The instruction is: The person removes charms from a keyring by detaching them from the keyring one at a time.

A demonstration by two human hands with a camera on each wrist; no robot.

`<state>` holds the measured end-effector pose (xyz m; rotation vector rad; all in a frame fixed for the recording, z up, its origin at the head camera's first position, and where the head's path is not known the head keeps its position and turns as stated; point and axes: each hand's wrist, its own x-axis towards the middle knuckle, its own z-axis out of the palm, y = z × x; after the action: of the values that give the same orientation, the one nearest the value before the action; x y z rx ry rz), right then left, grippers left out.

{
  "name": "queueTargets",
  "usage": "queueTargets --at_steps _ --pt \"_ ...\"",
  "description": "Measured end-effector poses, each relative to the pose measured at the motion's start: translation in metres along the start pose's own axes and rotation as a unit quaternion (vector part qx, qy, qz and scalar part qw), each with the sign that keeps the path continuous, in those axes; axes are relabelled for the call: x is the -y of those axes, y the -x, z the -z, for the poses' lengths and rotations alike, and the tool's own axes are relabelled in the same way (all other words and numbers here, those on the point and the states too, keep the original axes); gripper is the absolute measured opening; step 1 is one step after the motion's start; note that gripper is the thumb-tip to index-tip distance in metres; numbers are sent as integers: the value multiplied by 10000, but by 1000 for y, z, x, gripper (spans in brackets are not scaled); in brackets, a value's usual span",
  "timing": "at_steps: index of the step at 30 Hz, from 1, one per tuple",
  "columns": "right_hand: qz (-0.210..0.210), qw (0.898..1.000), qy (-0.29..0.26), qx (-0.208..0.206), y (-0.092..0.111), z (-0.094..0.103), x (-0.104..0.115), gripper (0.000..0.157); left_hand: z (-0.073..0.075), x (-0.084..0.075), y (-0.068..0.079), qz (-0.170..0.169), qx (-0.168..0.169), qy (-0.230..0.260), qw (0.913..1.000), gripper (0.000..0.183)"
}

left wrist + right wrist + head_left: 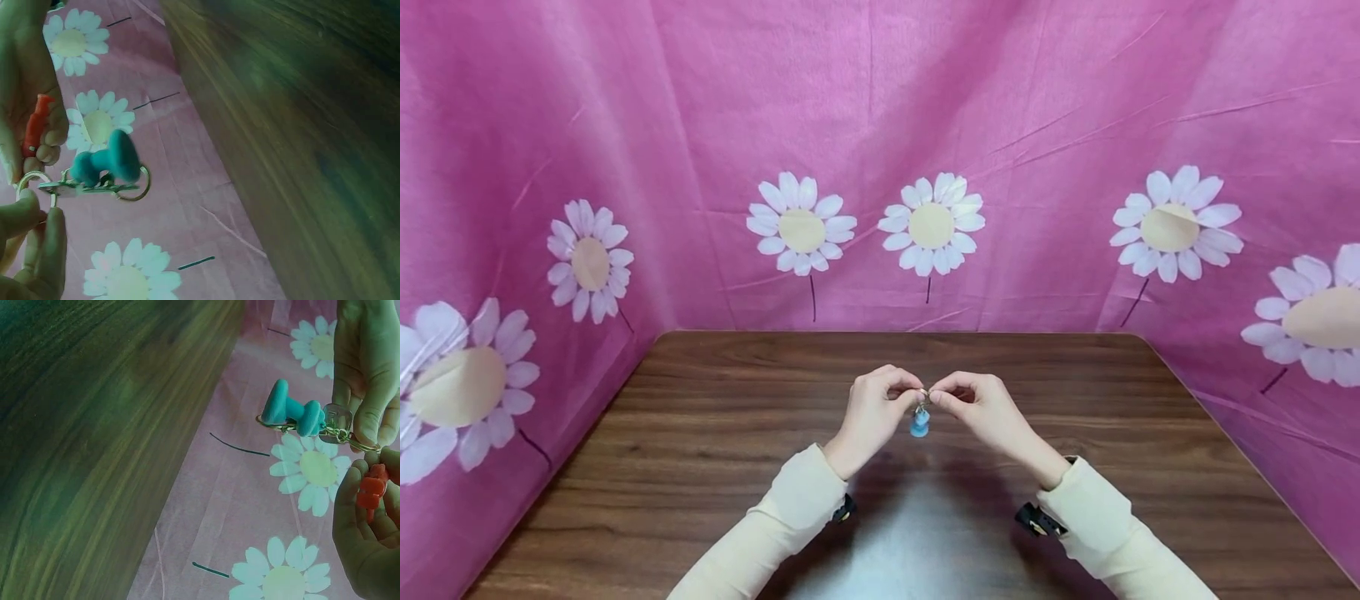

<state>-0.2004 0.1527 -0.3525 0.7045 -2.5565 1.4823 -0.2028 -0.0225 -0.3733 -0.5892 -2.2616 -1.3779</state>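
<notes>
In the head view my left hand (876, 407) and right hand (988, 410) meet above the table. Between them hangs a light blue push-pin-shaped charm (919, 423). Thumb and finger of my left hand pinch the gold key ring (54, 199) that carries it. A short chain and a small clear tag (338, 415) show beside the charm in the right wrist view. A small red plastic piece (371, 490) sits in the curled fingers of my right hand, whose thumb and index tips are at the key ring. From the head view, the red piece is hidden.
Below the hands is a dark wooden table (685, 467). Pink cloth (865, 100) with white daisies hangs along its back and both sides. A black band (1041, 522) shows at the right cuff, another dark one (844, 509) at the left.
</notes>
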Motion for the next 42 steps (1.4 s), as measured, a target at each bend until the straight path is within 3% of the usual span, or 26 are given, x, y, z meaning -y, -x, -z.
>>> queueTargets --at_steps 6,13,22,25,35,39,42 --pt "-24 9999 113 -72 1 1 -1 9 -2 1 0 -102 -175 363 9991 3" --pt "-18 10000 38 -68 -2 1 0 10 1 -1 -2 141 -197 666 9975 5" --pt "-178 9997 -168 -52 -2 6 -5 12 14 -33 -3 397 -6 996 9942 5" --pt "-156 9996 -220 -64 -2 6 -5 12 16 -36 -2 618 8 1173 9912 6" --pt "-104 9996 -254 5 -4 4 -1 12 16 -30 -1 1304 -29 1752 9759 9" --pt "-153 9991 -387 9 -5 4 -1 11 10 -16 -2 1507 -172 2024 9675 10" --pt "-222 9979 -604 22 -6 3 -2 11 3 -4 -4 1708 -251 2351 9565 12"
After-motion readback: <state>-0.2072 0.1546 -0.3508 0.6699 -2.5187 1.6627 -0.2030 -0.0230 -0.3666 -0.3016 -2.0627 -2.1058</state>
